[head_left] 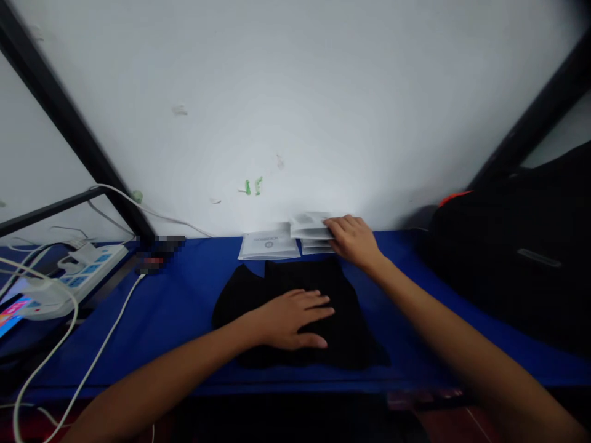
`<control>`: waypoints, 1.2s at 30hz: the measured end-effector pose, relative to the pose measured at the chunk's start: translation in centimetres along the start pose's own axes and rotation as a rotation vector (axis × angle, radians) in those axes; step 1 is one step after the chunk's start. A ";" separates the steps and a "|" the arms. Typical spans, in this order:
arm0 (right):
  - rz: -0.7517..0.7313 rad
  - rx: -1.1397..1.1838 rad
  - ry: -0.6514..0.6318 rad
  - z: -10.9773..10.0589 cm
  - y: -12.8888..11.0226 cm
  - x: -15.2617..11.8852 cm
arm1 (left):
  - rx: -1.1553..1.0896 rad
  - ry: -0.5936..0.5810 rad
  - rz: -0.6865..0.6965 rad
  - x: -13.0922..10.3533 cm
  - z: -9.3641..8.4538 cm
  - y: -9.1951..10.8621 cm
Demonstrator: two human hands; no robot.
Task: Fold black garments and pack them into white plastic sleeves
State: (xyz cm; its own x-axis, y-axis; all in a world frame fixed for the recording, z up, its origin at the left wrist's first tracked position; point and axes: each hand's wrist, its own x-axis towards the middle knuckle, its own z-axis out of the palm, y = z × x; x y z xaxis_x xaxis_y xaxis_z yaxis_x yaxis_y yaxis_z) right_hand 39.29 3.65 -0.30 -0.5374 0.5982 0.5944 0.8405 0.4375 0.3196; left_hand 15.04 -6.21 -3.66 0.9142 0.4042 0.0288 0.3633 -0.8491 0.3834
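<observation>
A folded black cloth garment [341,335] lies on the blue tabletop in front of me; its exact kind does not show. My left hand [295,320] rests flat on it with the fingers spread. Beyond the cloth, my right hand [353,240] grips the right end of a whitish plastic bag [307,229], thumb below and fingers on top. That bag is raised and slightly blurred. Under it sit more such bags [317,248]. Just left lies another flat bag [269,246] with dark print and a round mark.
A white power strip [99,266] with plugs and cables stands at the left, near a lit phone screen [13,315]. A white cable [111,335] crosses the blue table [170,332]. A large black bag [512,258] fills the right side. Black metal bars [78,123] rise at both sides before the wall.
</observation>
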 end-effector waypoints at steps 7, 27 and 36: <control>-0.260 0.129 0.106 -1.4 -7.6 -0.8 | 0.128 0.179 -0.282 -2.3 -0.9 -5.1; -0.177 0.198 -0.053 -2.4 -7.9 -2.5 | 0.481 0.659 -0.001 -4.5 -4.5 -4.2; -0.136 0.310 0.010 -2.1 -6.1 -2.8 | 0.538 0.776 -0.209 -5.1 -4.6 -6.1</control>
State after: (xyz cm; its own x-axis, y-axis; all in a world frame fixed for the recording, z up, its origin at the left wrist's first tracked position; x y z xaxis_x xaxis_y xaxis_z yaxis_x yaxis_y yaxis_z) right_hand 35.77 -2.06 -2.37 -0.6415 0.5144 0.5691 0.6992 0.6972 0.1579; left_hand 7.38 -1.55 -1.85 0.5191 0.5129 0.6837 0.7151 -0.6988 -0.0187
